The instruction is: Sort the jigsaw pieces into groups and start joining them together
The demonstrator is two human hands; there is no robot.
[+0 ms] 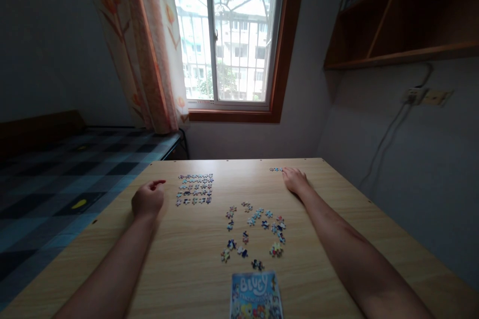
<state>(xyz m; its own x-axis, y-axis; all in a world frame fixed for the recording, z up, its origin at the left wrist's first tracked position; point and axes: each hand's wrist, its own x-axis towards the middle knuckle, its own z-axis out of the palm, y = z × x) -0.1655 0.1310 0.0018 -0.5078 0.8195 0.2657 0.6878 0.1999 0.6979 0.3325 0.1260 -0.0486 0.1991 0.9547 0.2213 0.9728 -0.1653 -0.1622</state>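
My right hand (pixel 295 180) reaches to the far right of the table, its fingertips down at the end of a short row of jigsaw puzzle pieces (pixel 276 169). The piece at the fingertips is mostly covered by them. On the left, my left hand (pixel 148 199) rests on the table with its fingers curled in, and no piece shows in it. Beside it lie several neat rows of puzzle pieces (pixel 195 189). Loose puzzle pieces (pixel 258 215) are scattered over the middle, some overlapping, with dark blue, light blue and yellow parts.
A blue printed "Bluey" card or packet (pixel 256 296) lies at the near edge of the wooden table (pixel 187 259). A bed with a checked cover (pixel 112 152) stands left. Beyond are a curtain (pixel 145 50) and window; a wooden shelf (pixel 396 55) hangs on the right.
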